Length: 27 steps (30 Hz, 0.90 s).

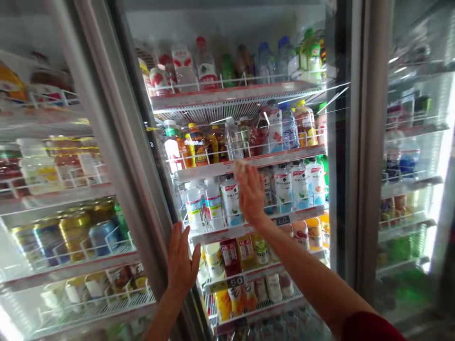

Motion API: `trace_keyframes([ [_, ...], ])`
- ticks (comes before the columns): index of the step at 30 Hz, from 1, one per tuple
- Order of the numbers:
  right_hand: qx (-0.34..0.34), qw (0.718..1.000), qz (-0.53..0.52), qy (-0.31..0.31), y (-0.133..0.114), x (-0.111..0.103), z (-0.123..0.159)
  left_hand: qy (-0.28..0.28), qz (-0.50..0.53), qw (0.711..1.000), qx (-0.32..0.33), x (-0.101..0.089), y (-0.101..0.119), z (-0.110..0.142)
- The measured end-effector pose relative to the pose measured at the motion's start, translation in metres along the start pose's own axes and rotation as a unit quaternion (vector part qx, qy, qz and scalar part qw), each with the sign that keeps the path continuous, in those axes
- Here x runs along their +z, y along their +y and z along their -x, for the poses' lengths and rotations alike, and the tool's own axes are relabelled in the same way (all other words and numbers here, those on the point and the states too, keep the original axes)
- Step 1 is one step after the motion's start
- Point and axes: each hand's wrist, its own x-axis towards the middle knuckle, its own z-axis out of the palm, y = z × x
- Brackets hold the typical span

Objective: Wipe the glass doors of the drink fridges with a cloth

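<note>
My right hand is raised against the glass door of a drinks fridge, its fingers together and pressed flat. A small pale wad, which looks like a cloth, shows at the fingertips; most of it is hidden under the hand. Lower and to the left, my left hand rests with fingers stretched and thumb apart at the door's dark metal frame, holding nothing. Behind the glass, near my right hand, stand white-labelled bottles.
Shelves of bottles and cartons fill the fridge behind the door, with price tags on the shelf edges. A neighbouring door on the left covers several cans. Another metal upright and more shelves stand on the right.
</note>
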Motion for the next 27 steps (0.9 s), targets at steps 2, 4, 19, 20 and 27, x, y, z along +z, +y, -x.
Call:
trace_keyframes([
  [2,-0.147,0.985,-0.035,-0.085,-0.034,0.005,0.04,0.002,0.008,1.0,-0.012,-0.005,0.002,0.005],
  [4,-0.279,0.946,-0.072,-0.149,-0.062,0.008,0.078,0.009,0.007,1.0,-0.006,-0.011,0.001,0.008],
  [19,-0.336,0.908,-0.13,-0.217,-0.053,-0.014,0.127,0.016,-0.086,0.995,-0.044,-0.018,0.001,0.013],
  [20,-0.336,0.908,-0.121,-0.218,-0.041,-0.019,0.132,0.013,-0.09,0.995,-0.039,-0.015,0.003,0.013],
  [27,-0.052,0.996,0.008,-0.075,0.026,-0.024,0.056,0.003,-0.049,0.999,-0.004,0.022,0.036,-0.003],
])
